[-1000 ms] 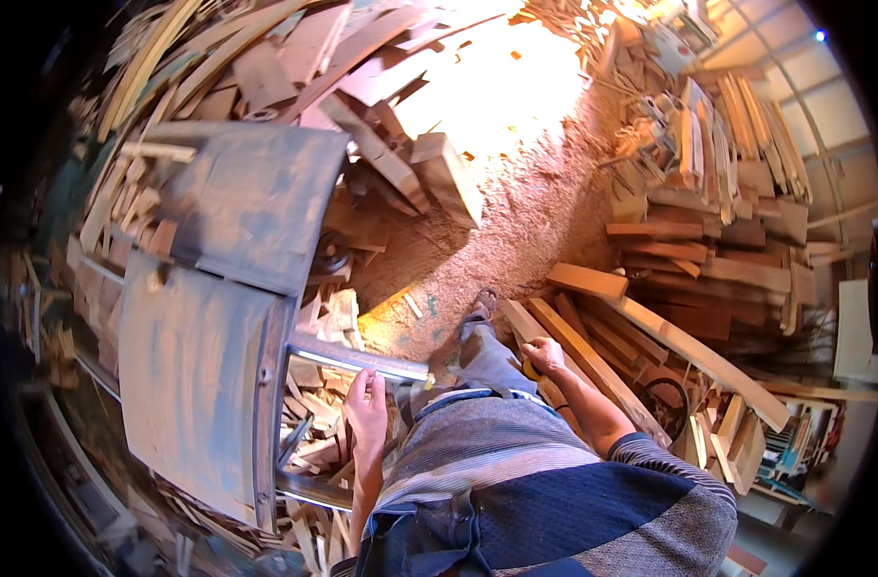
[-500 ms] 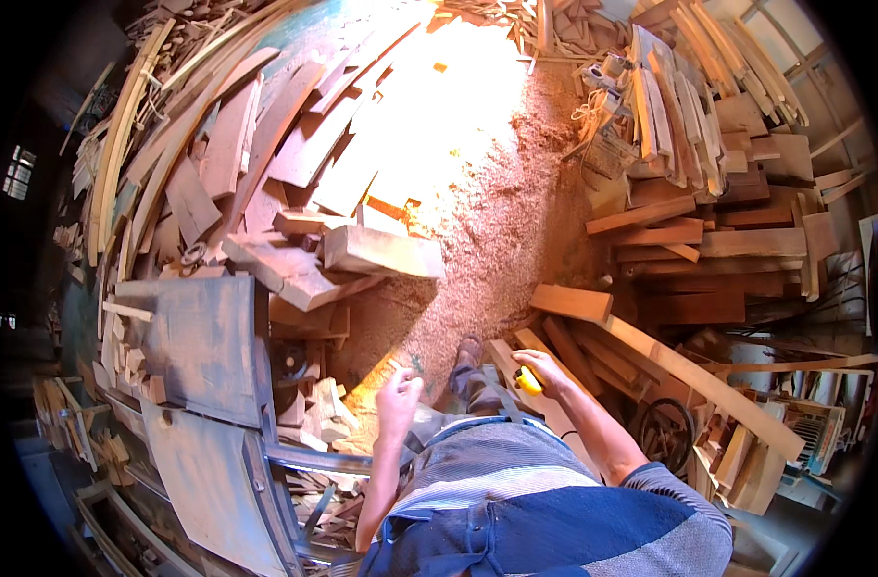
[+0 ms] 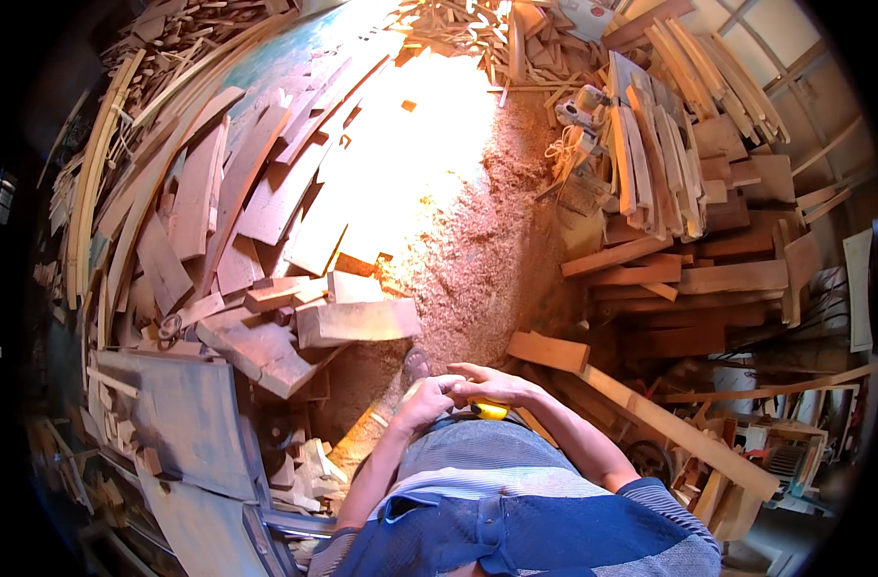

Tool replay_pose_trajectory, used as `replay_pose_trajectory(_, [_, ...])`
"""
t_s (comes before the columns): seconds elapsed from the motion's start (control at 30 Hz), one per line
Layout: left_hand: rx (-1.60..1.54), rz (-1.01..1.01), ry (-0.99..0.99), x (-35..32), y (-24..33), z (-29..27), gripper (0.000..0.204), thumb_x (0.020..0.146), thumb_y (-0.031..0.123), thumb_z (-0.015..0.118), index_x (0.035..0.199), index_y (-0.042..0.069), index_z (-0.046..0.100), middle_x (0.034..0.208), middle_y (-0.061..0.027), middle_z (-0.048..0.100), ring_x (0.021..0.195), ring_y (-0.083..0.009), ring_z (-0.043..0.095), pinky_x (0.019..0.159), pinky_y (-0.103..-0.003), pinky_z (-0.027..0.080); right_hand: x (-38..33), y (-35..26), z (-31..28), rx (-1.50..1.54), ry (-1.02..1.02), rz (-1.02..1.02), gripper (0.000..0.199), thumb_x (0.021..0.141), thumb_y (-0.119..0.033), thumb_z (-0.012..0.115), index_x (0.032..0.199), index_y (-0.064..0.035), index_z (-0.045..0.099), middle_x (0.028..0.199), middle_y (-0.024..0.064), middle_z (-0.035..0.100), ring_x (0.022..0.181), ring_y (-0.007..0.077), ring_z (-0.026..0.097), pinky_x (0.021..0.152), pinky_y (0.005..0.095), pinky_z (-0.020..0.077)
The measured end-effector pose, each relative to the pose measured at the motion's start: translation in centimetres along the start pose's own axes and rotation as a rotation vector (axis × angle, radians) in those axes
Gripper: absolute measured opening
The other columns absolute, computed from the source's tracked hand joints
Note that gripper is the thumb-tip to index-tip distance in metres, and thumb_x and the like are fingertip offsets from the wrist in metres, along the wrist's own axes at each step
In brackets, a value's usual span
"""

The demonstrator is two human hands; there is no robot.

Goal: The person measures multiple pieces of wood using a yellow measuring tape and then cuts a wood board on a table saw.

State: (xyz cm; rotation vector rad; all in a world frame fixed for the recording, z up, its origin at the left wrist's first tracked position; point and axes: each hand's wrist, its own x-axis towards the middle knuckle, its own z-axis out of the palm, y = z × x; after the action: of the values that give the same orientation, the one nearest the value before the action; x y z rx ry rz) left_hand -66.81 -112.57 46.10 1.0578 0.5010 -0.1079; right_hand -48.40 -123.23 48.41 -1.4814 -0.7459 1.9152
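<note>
Countless planks and offcuts (image 3: 227, 202) crowd this woodshop, heaped along the left and stacked again on the right (image 3: 689, 192), so that only a strip of sawdust floor (image 3: 477, 250) stays open between them, washed pale by strong light at its far end. Grey panels (image 3: 184, 423) lie at the lower left beside smaller scraps, and a thick block (image 3: 357, 322) sits at the edge of the strip, narrowing the way ahead. A long board (image 3: 670, 423) slants across the lower right, close by the person's right forearm. A shoe (image 3: 417, 363) shows on the sawdust just beyond the hands. At waist height, in front of a striped shirt (image 3: 487, 471), both hands meet over a small yellow object (image 3: 490, 411), probably held close to the body so it can be worked with both hands. The right hand (image 3: 501, 387) is cupped over it with fingers curled around its top; the left hand (image 3: 427, 399) is loosely closed and touches the right one, though whether it grips the yellow object itself cannot be told.
</note>
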Motion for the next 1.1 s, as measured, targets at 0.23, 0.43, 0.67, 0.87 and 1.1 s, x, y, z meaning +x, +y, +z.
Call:
replay_pose_trajectory(0.23, [-0.126,-0.074,-0.016,8.6,10.1,-4.1,0.013,0.095,0.013,0.07,0.1,0.002,0.071,0.087,0.0018,0.065,0.078,-0.0061,0.058,0.071,-0.023,0.048,-0.6,-7.4,-7.2,0.089,0.103,-0.066,0.062,0.097,-0.038,0.066,0.145,-0.0027,0.05,0.126,0.0097,0.062,0.109,0.0163,0.06,0.097,0.0311,0.0476])
replay_pose_trajectory(0.43, [-0.17,0.181,0.625,18.1,17.2,-14.7,0.009,0.097,0.015,0.069,0.092,0.008,0.065,0.072,0.004,0.058,0.063,-0.0046,0.053,0.054,-0.019,0.043,-3.8,-3.0,-17.9,0.286,0.296,0.024,0.027,0.095,-0.024,0.065,0.108,-0.0004,0.069,0.086,0.0023,0.066,0.082,0.0098,0.062,0.075,0.0248,0.0492])
replay_pose_trajectory(0.67, [-0.33,0.272,1.166,24.8,20.0,-28.5,0.02,0.096,0.02,0.067,0.108,0.009,0.055,0.1,-0.0041,0.063,0.069,-0.0109,0.06,0.053,-0.022,0.048,-2.7,-5.3,-30.6,0.312,0.337,0.187,0.026,0.089,-0.026,0.069,0.09,-0.0004,0.074,0.08,0.0025,0.068,0.075,0.0107,0.062,0.07,0.0252,0.0489])
replay_pose_trajectory(0.87, [0.41,-0.297,0.981,28.3,11.4,-26.7,0.019,0.091,0.02,0.069,0.087,0.005,0.058,0.074,-0.004,0.062,0.063,-0.0131,0.057,0.055,-0.029,0.046,2.6,-13.7,-40.8,0.495,0.598,0.142,0.017,0.09,-0.016,0.064,0.087,-0.0001,0.069,0.072,0.0044,0.062,0.059,0.0132,0.059,0.053,0.0281,0.0461])
replay_pose_trajectory(1.1, [-0.045,-0.606,0.863,29.4,4.8,-20.8,0.022,0.089,0.016,0.07,0.075,0.007,0.056,0.069,-0.0051,0.057,0.056,-0.0184,0.056,0.049,-0.037,0.043,9.3,-17.0,-53.8,0.49,0.828,0.058,0.02,0.094,-0.019,0.064,0.092,-0.0002,0.072,0.079,0.0036,0.067,0.071,0.0134,0.063,0.063,0.0285,0.05])
